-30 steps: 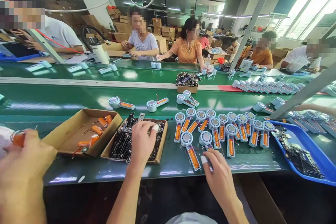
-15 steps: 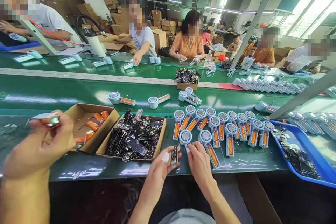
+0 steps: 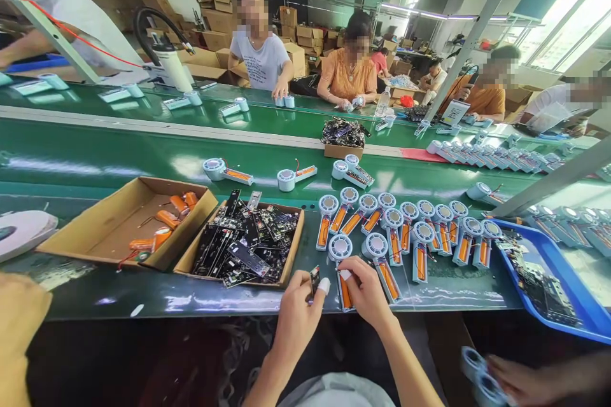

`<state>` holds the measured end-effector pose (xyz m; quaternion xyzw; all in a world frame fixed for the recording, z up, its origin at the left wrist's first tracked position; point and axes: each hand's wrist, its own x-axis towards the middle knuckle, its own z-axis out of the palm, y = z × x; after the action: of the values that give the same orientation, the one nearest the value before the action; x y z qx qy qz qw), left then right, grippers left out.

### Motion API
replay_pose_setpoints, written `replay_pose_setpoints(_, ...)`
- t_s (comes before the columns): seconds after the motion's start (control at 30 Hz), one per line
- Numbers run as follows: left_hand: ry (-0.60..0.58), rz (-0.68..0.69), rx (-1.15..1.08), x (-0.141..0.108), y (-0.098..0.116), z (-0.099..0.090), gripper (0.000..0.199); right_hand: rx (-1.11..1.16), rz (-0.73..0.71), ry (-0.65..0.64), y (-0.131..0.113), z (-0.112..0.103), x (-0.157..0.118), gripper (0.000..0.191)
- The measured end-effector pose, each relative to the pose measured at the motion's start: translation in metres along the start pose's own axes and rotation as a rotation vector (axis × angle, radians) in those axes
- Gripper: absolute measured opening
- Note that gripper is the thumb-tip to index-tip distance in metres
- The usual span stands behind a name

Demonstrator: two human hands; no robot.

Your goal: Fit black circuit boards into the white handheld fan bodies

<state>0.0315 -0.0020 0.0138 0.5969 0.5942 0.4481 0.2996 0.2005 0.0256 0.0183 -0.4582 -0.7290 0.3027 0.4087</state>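
Observation:
My left hand pinches a small dark circuit board between thumb and fingers, just left of a pale blue fan unit with an orange battery in its handle. Fingers of my right hand are pressed together at the top of that handle, by its wires; what they grip is too small to tell. White covers show on a fingertip of each hand. More fan units with orange batteries lie to the right. Left of my hands is a cardboard box of black circuit boards.
A box with orange batteries, a white tape roll and a blue tray flank the work area. Another person's hand is at left; one at lower right holds fan parts. People sit across the green conveyor.
My left hand has turned the circuit board edge-on. The neighbour's hand at left has lowered, without the battery showing. A hand with fan parts has appeared at lower right.

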Motion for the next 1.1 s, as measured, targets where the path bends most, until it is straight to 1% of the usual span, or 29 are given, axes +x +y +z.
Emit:
replay_pose_setpoints(0.03, 0.000, 0.021, -0.018, 0.001, 0.000, 0.000, 0.035, 0.021, 0.009, 0.000, 0.000, 0.000, 0.000, 0.021)
replay_pose_setpoints(0.07, -0.015, 0.009, -0.059, 0.002, -0.001, -0.001, 0.032, 0.040, 0.019, 0.000, 0.000, -0.001, 0.001, 0.020)
replay_pose_setpoints(0.1, -0.043, -0.030, -0.118, 0.003, -0.001, 0.000, 0.033, 0.054, 0.030, -0.001, 0.000, -0.001, 0.001, 0.020)
replay_pose_setpoints(0.17, -0.107, -0.166, -0.259, 0.005, 0.000, 0.004, 0.036, 0.073, 0.045, -0.007, 0.000, -0.001, 0.002, 0.019)
replay_pose_setpoints(0.23, -0.141, -0.320, -0.387, 0.007, 0.001, 0.009, 0.039, 0.090, 0.045, -0.017, 0.000, -0.001, 0.002, 0.019)
replay_pose_setpoints(0.27, -0.149, -0.375, -0.430, 0.008, 0.002, 0.013, 0.041, 0.098, 0.043, -0.023, 0.000, -0.001, 0.002, 0.019)
replay_pose_setpoints(0.33, -0.160, -0.431, -0.467, 0.011, 0.004, 0.019, 0.046, 0.107, 0.040, -0.034, 0.000, -0.001, 0.001, 0.019)
replay_pose_setpoints(0.47, -0.188, -0.428, -0.459, 0.015, 0.003, 0.024, 0.049, 0.050, 0.042, -0.049, -0.001, -0.002, 0.000, 0.018)
replay_pose_setpoints(0.6, -0.163, -0.417, -0.429, 0.014, 0.004, 0.020, 0.042, -0.030, -0.022, -0.092, -0.002, -0.001, -0.002, 0.022)
replay_pose_setpoints(0.73, -0.108, -0.335, -0.285, 0.012, 0.006, 0.013, 0.038, -0.183, -0.127, -0.055, 0.004, 0.004, -0.005, 0.021)
replay_pose_setpoints(0.83, -0.060, -0.300, -0.190, 0.012, 0.006, 0.011, 0.041, -0.294, -0.192, -0.010, 0.009, 0.005, -0.006, 0.023)
replay_pose_setpoints(0.93, -0.057, -0.330, -0.209, 0.011, 0.004, 0.010, 0.045, -0.356, -0.196, 0.042, 0.006, 0.005, -0.007, 0.021)
replay_pose_setpoints(1.0, -0.081, -0.359, -0.264, 0.010, 0.003, 0.010, 0.049, -0.374, -0.167, 0.014, 0.000, 0.005, -0.007, 0.020)
replay_pose_setpoints(1.1, -0.093, -0.396, -0.331, 0.010, 0.002, 0.010, 0.053, -0.444, -0.136, -0.054, -0.008, 0.005, -0.007, 0.023)
